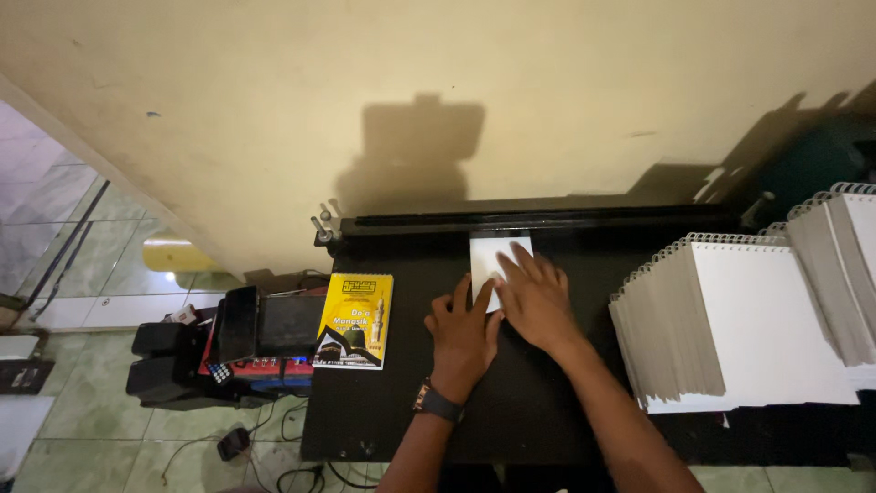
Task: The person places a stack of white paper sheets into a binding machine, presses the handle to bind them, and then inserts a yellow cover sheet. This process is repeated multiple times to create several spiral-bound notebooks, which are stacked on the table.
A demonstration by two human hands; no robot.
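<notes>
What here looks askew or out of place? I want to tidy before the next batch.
Little stands out. Both hands, left hand and right hand, press a white sheet stack squarely against the black bar. The yellow booklet juts over the black table's left edge, and cables trail across the floor.

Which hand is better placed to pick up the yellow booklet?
Probably the left hand. It lies on the side of the yellow booklet, whereas the right hand lies farther away, pressing flat on the white sheets.
</notes>
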